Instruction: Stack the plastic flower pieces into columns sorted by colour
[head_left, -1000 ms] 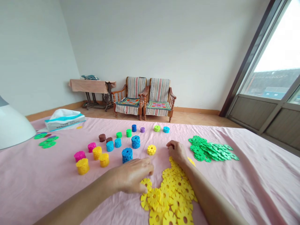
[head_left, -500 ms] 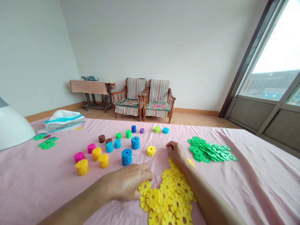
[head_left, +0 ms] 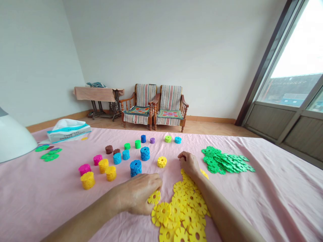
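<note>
My left hand (head_left: pixel 143 192) is closed at the left edge of a loose pile of yellow notched plastic discs (head_left: pixel 190 216), its thumb and fingers pinching one yellow flower-shaped disc (head_left: pixel 154 197). Beyond the pile, my right hand (head_left: pixel 188 163) rests low over the cloth with fingers curled inward; whatever they may hold is hidden. A short yellow disc stack (head_left: pixel 162 162) stands just left of the right hand, apart from it. Behind my left hand rises a blue disc stack (head_left: pixel 136 168), partly covered by the knuckles.
Green discs (head_left: pixel 225 161) lie heaped at the right. Several stacks stand leftward, including yellow (head_left: pixel 87 180), magenta (head_left: pixel 84 169) and brown (head_left: pixel 109 149). A tissue pack (head_left: pixel 69 131), a few loose discs (head_left: pixel 51 154) and a white rounded object (head_left: pixel 15 137) occupy the pink cloth's left side.
My left hand has shifted slightly up and left, and the yellow disc at its fingers has moved with it, apart from the pile. My right hand has barely moved.
</note>
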